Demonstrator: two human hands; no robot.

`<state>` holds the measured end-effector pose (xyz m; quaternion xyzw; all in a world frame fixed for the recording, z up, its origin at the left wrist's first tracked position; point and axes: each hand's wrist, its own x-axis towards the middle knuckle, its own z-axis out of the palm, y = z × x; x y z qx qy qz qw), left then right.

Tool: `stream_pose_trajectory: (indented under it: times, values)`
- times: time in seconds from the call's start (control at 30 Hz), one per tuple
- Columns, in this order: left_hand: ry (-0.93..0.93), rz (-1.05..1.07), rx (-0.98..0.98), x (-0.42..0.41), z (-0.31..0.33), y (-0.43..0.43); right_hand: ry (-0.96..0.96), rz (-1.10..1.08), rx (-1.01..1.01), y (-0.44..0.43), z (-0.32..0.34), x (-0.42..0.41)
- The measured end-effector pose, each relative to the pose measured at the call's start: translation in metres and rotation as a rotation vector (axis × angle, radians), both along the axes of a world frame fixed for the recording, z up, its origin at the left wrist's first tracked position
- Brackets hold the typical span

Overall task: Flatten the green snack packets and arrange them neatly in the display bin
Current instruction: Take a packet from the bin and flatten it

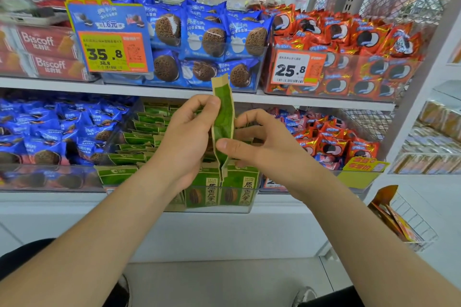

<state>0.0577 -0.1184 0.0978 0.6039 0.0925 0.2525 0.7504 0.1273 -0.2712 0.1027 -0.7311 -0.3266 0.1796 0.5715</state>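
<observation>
A green and tan snack packet [223, 117] stands upright and edge-on in front of the shelf, held between both hands. My left hand [185, 139] grips its left side, thumb near the upper part. My right hand [259, 143] pinches its lower right side, thumb across the front. Below and behind them sits the clear display bin [219, 203] on the lower shelf, holding several more green packets [147, 129]; two packets [240, 188] stand upright at its front wall.
Blue cookie packs [42, 129] fill the bin to the left, red ones [331, 144] the bin to the right. The upper shelf [174, 91] carries blue and orange cookie packs with price signs [111, 50]. A wire basket [409, 222] with orange packets hangs low right.
</observation>
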Motion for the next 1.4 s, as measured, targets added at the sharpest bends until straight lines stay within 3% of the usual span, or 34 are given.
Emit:
stream_pose_trajectory:
  times: [0.07,0.17,0.3,0.47,0.73,0.8,0.93,1.0,1.1,1.17,1.4]
  values:
    - [-0.019,0.002,0.037,-0.002,0.001,0.002,-0.056,-0.074,0.085,0.0,0.0,0.001]
    - [-0.02,0.004,0.297,-0.006,0.0,0.003,-0.158,-0.156,0.192,-0.002,-0.002,0.005]
    - [-0.004,0.015,0.498,-0.01,-0.003,-0.004,-0.304,-0.236,0.164,-0.003,-0.009,0.01]
    - [0.031,-0.086,0.412,-0.011,-0.001,-0.009,-0.389,-0.299,0.123,-0.008,-0.009,0.013]
    - [0.067,-0.195,0.241,-0.011,0.003,-0.01,-0.297,-0.435,0.167,-0.012,-0.006,0.01]
    - [0.058,-0.232,0.153,-0.012,0.006,-0.008,-0.172,-0.474,0.242,-0.013,-0.003,0.009]
    - [0.051,-0.347,0.003,-0.014,0.009,-0.009,0.26,-0.235,0.296,-0.016,0.002,0.006]
    - [0.082,-0.346,-0.019,-0.015,0.009,-0.01,0.201,-0.248,0.285,-0.016,0.003,0.006]
    - [0.131,-0.333,0.059,-0.013,0.007,-0.01,-0.041,-0.331,0.258,-0.015,0.003,0.003]
    - [0.148,-0.313,0.081,-0.011,0.005,-0.011,-0.017,-0.341,0.291,-0.014,0.003,0.002]
    - [0.09,-0.293,-0.159,-0.006,-0.002,-0.007,0.668,-0.057,0.521,-0.02,0.009,0.007]
